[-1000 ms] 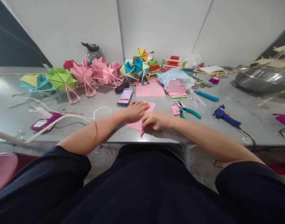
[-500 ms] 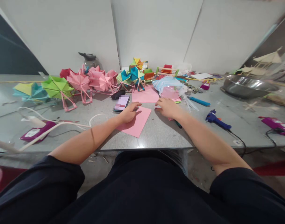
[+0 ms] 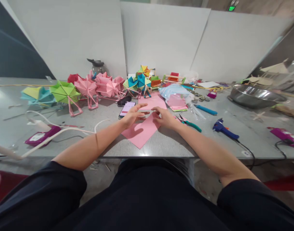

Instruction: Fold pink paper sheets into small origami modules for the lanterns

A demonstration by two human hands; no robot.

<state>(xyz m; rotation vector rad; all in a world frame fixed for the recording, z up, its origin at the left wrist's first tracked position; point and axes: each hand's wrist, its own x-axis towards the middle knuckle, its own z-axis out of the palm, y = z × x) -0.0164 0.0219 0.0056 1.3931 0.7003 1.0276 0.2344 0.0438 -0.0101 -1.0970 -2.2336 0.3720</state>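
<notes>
A square pink sheet of paper (image 3: 142, 134) lies on the table in front of me, one corner pointing my way. My left hand (image 3: 133, 117) is over its left side with fingers stretched and apart, holding nothing. At the sheet's right corner, my right hand (image 3: 163, 118) has its thumb and fingers closed on the edge, which looks slightly raised. Just beyond lies a larger piece of pink paper (image 3: 150, 102). A phone (image 3: 127, 109) with a lit screen is beside my left hand. Pliers with green handles (image 3: 192, 125) rest right of my right hand.
Folded paper umbrellas, such as a green one (image 3: 65, 91) and pink ones (image 3: 109, 86), stand at the back left. Rightward are a plastic bag (image 3: 174, 90), a blue cutter (image 3: 206, 109), a blue glue gun (image 3: 225, 128) and a metal bowl (image 3: 256, 96). A white cable (image 3: 72, 127) crosses the left.
My right hand has moved left to the sheet's right corner, uncovering the pliers. My left hand has lifted off the paper, its fingers spreading. The view has tilted up a little.
</notes>
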